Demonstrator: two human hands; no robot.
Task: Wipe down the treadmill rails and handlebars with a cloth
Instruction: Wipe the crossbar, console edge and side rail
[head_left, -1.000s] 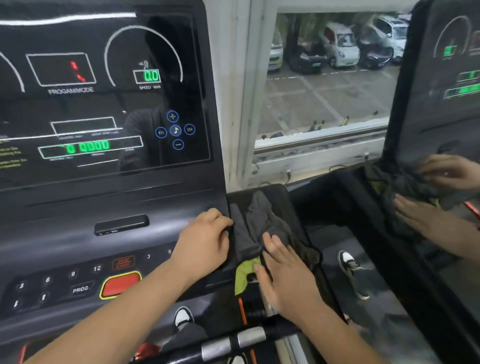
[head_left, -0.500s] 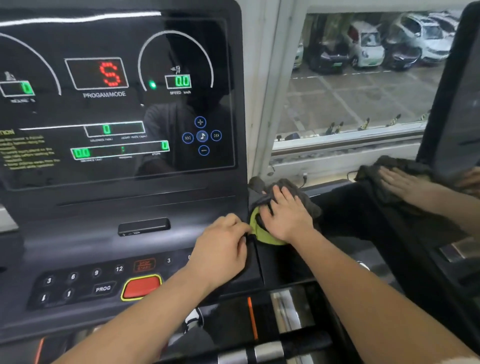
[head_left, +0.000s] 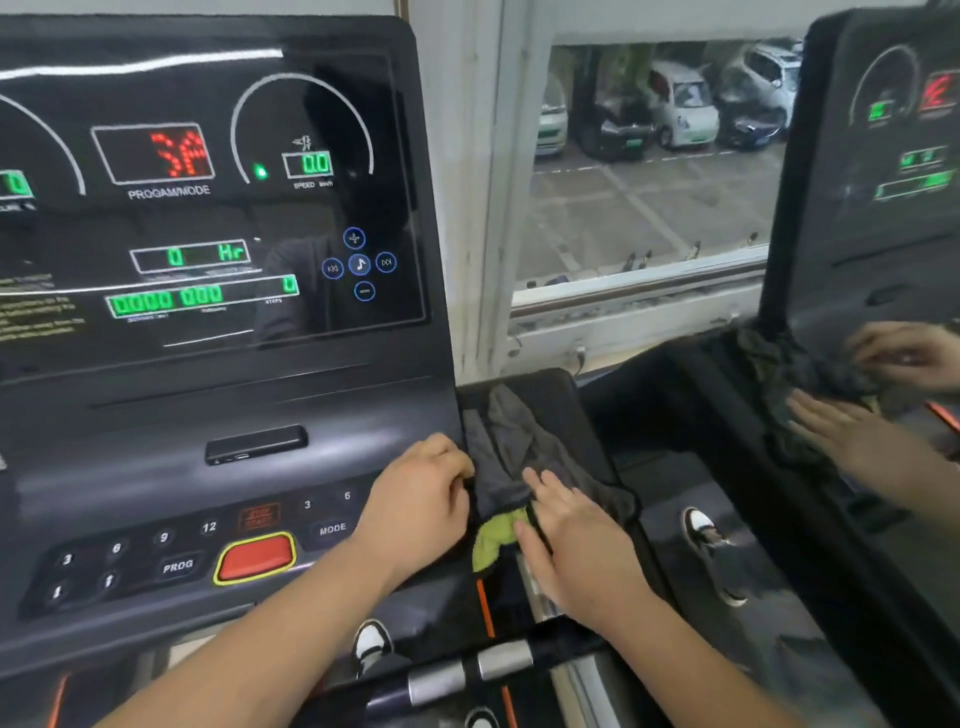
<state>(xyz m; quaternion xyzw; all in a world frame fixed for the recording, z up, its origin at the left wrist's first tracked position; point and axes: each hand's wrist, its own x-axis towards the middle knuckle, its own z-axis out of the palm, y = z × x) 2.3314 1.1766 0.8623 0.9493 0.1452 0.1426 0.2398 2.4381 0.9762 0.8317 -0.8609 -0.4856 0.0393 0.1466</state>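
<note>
Currently one view, head cam. Step in hand: wiping the side rail (head_left: 563, 397) just right of the console (head_left: 208, 410). Dark grey cloth (head_left: 519, 441) with a green corner lies spread along that rail. Right hand (head_left: 576, 540) is flat on it, fingers straight, pressing. Left hand (head_left: 421, 499) is curled at the console's right edge, touching the cloth's edge; can't tell if it pinches or just braces. Next, I'd guess: drag the cloth down toward the handlebar (head_left: 498, 662) with even pressure, clear of the red button (head_left: 254, 558). Readable: "PROGAM/MODE", "SPEED" under 0.0, "Hr", keys "PROG", "MODE", 3, 6, 9, 12.
</note>
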